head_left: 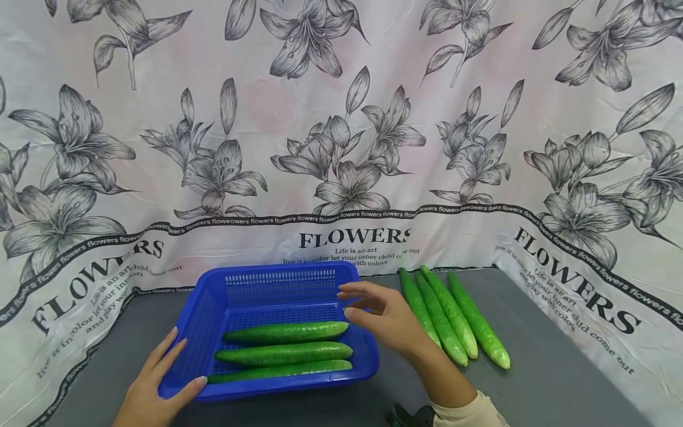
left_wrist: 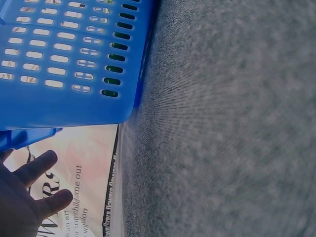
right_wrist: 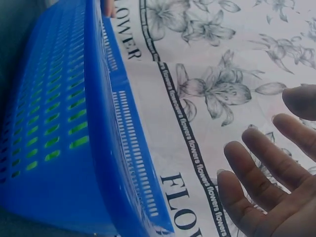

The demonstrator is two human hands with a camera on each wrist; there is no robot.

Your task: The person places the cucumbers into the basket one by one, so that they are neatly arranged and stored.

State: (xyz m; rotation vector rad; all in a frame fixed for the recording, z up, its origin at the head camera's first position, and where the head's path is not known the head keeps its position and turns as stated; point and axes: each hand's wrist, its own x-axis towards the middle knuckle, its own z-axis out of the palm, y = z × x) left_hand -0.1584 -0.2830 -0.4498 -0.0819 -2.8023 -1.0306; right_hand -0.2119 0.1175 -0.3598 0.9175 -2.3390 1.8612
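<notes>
A blue plastic basket (head_left: 283,385) with slotted walls stands on the grey table, and three green cucumbers (head_left: 284,354) lie side by side in its front half. My left hand (head_left: 152,391) is at the basket's left front corner, fingers spread along the left side and thumb at the front rim. Above the right rim, my right hand (head_left: 386,317) hovers with loosely bent fingers and holds nothing. The right wrist view shows that hand's fingers (right_wrist: 254,185) spaced apart, off the basket wall (right_wrist: 54,192).
Several more cucumbers (head_left: 448,314) lie on the grey table (head_left: 544,356) to the right of the basket, just beyond my right forearm. Behind and at both sides hangs a white cloth (head_left: 341,178) printed with flowers and lettering. A dark object (head_left: 408,415) shows at the bottom edge.
</notes>
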